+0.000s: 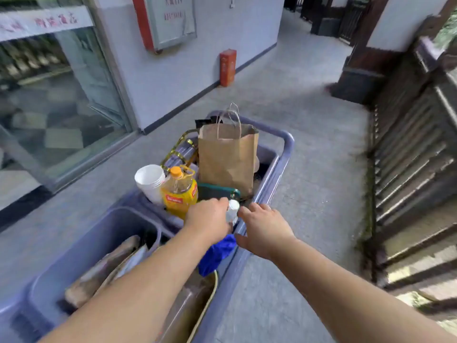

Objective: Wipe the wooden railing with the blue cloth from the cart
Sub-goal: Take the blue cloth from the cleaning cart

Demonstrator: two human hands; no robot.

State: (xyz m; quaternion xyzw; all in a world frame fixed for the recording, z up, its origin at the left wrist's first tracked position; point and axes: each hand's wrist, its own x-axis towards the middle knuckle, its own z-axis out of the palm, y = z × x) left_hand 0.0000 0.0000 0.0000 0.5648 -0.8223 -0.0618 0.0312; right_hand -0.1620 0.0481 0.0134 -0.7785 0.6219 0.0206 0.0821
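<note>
A blue cloth (217, 253) hangs crumpled inside the grey-blue cart (286, 149), below my two hands. My left hand (210, 216) is over the cart, its fingers curled next to a small white bottle (233, 211); whether it grips the bottle or the cloth is unclear. My right hand (262, 229) hovers above the cart's right rim with its fingers spread, holding nothing. The dark wooden railing (410, 149) runs along the right side of the walkway.
In the cart stand a brown paper bag (227, 159), a yellow oil bottle (179, 191), stacked white cups (150, 181) and a green case (217, 191). A grey bin (94, 246) holds cardboard. A red box (227, 68) stands by the left wall.
</note>
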